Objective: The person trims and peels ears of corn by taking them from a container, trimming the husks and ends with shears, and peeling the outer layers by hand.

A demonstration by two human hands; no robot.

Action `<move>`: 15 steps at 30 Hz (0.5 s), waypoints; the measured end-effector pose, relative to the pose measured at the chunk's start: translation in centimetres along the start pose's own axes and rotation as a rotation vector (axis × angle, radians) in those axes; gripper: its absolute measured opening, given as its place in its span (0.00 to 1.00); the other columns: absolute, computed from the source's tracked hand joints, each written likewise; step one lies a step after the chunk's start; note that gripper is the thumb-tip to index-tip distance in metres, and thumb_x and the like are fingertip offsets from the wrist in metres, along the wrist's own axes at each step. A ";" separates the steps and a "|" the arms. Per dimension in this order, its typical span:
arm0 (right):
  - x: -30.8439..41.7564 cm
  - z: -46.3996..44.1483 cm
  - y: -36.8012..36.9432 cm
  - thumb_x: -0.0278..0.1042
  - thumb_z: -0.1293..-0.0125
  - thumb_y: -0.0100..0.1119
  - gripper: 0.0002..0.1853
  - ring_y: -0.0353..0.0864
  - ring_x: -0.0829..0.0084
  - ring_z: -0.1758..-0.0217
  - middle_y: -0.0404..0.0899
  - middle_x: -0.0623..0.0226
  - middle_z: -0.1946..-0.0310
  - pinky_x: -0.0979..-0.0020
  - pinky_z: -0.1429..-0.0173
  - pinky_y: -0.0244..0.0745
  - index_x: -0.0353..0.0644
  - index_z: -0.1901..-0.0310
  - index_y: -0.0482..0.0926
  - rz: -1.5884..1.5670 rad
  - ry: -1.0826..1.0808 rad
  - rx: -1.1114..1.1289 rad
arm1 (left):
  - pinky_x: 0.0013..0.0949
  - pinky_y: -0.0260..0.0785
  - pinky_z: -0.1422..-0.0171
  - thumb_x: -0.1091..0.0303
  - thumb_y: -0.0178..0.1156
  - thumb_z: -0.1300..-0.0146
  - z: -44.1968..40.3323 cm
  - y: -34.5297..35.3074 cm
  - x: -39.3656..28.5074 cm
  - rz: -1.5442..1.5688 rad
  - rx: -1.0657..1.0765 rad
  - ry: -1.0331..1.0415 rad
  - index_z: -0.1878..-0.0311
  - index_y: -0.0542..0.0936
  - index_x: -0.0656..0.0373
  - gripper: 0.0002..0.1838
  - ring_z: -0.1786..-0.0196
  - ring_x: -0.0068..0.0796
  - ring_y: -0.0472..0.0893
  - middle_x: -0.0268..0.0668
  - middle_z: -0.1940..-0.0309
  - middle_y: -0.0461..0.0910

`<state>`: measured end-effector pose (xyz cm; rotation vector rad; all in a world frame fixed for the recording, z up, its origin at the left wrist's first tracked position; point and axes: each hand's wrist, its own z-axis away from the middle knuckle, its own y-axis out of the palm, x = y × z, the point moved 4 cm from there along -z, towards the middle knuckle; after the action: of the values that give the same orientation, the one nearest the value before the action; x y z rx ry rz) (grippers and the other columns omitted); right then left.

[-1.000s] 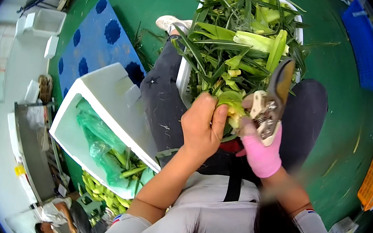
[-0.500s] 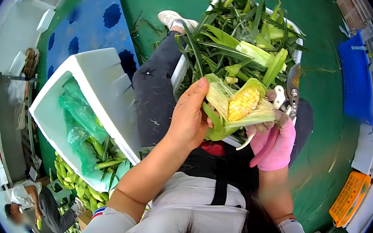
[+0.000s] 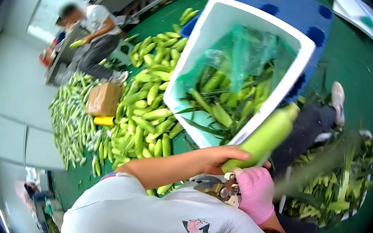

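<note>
My left hand point(image 3: 221, 158), bare, is closed round the lower end of a green corn ear point(image 3: 264, 137), which tilts up to the right and is a little blurred. Beside it my right hand point(image 3: 255, 193), in a pink glove, is wrapped round the pruning shears point(image 3: 224, 192), whose blades point left over my shirt. Just beyond the ear stands a white foam box point(image 3: 180, 74) with green plastic point(image 3: 249, 47) and unhusked corn inside. At the right lies a white basket point(image 3: 364, 194) full of husks and leaves.
Left of the box a big pile of corn ears point(image 3: 146, 107) covers the floor, with a cardboard box point(image 3: 103, 99) in it. A co-worker point(image 3: 97, 28) sits behind, holding an ear. A blue mat point(image 3: 273, 0) lies beyond the foam box. Another person point(image 3: 35, 191) is far left.
The view has swung left to the foam box and the corn pile. The opened ear with yellow kernels no longer shows; a green ear is in my left hand. The shears' blades now point left.
</note>
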<state>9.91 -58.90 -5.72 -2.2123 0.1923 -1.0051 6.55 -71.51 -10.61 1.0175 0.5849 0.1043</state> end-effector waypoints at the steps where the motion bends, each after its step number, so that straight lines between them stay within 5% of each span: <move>1: 0.5 -1.0 0.3 0.42 0.51 0.67 0.24 0.79 0.58 0.63 0.78 0.62 0.67 0.59 0.58 0.71 0.42 0.52 0.76 -0.052 0.015 0.021 | 0.43 0.63 0.26 0.53 0.68 0.41 2.7 -1.1 -0.1 0.109 -0.090 0.092 0.29 0.66 0.64 0.41 0.31 0.41 0.72 0.49 0.33 0.71; 3: 1.2 -2.4 0.2 0.37 0.50 0.66 0.23 0.78 0.58 0.64 0.78 0.61 0.65 0.60 0.58 0.72 0.42 0.51 0.76 -0.142 0.059 0.066 | 0.39 0.73 0.42 0.55 0.65 0.37 8.9 -6.9 -0.5 0.147 -0.524 0.431 0.33 0.69 0.60 0.33 0.46 0.36 0.79 0.47 0.40 0.76; 5: -0.1 -1.1 0.7 0.32 0.48 0.63 0.22 0.78 0.63 0.65 0.78 0.62 0.65 0.65 0.59 0.72 0.41 0.49 0.76 -0.246 0.241 -0.054 | 0.31 0.73 0.61 0.61 0.65 0.36 15.3 -16.1 -1.7 0.174 -0.862 0.615 0.39 0.68 0.57 0.26 0.62 0.28 0.77 0.39 0.52 0.79; 7: -1.9 1.2 0.4 0.27 0.45 0.60 0.21 0.76 0.70 0.65 0.76 0.65 0.64 0.71 0.60 0.72 0.40 0.46 0.75 -0.393 0.549 -0.134 | 0.30 0.70 0.72 0.61 0.68 0.38 22.1 -23.6 -4.5 -0.237 -1.578 0.545 0.51 0.74 0.61 0.19 0.72 0.28 0.76 0.39 0.65 0.79; 8: -2.8 2.5 0.2 0.24 0.43 0.58 0.22 0.74 0.75 0.65 0.75 0.68 0.64 0.75 0.61 0.71 0.39 0.45 0.74 -0.492 0.760 -0.159 | 0.31 0.68 0.73 0.62 0.68 0.39 25.7 -28.9 -5.4 -0.311 -1.765 0.375 0.53 0.75 0.62 0.18 0.72 0.28 0.76 0.38 0.68 0.78; 10: -5.2 7.2 0.4 0.26 0.40 0.58 0.24 0.72 0.80 0.65 0.74 0.71 0.63 0.78 0.61 0.70 0.38 0.41 0.71 -0.621 0.954 -0.433 | 0.34 0.68 0.72 0.64 0.67 0.39 30.8 -39.6 -7.3 -0.281 -1.849 0.399 0.48 0.73 0.64 0.20 0.71 0.27 0.76 0.39 0.68 0.77; 12: -7.2 11.8 0.1 0.26 0.37 0.56 0.25 0.71 0.81 0.65 0.74 0.71 0.63 0.78 0.61 0.69 0.38 0.37 0.69 -0.652 1.107 -0.609 | 0.34 0.70 0.69 0.68 0.65 0.38 29.3 -40.7 -10.2 -0.098 -1.999 0.910 0.43 0.70 0.64 0.23 0.71 0.28 0.76 0.41 0.66 0.77; 13: -8.3 14.7 -0.1 0.27 0.35 0.56 0.25 0.71 0.80 0.65 0.73 0.71 0.63 0.77 0.60 0.69 0.37 0.37 0.68 -0.577 1.161 -0.621 | 0.34 0.72 0.67 0.71 0.64 0.39 26.7 -41.6 -11.5 -0.329 -1.999 1.201 0.38 0.66 0.64 0.28 0.71 0.29 0.76 0.41 0.64 0.77; 15: -9.1 18.9 -0.4 0.27 0.34 0.55 0.25 0.71 0.79 0.65 0.73 0.70 0.63 0.76 0.59 0.69 0.36 0.36 0.67 -0.564 1.256 -0.688 | 0.35 0.73 0.63 0.70 0.63 0.39 17.6 -40.4 -14.1 -0.820 -1.656 1.139 0.39 0.74 0.60 0.23 0.69 0.30 0.78 0.38 0.63 0.78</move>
<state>17.01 -45.00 -19.68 -1.8157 0.5329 -2.8951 -3.85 -111.58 -31.34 -1.0482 1.4870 0.3573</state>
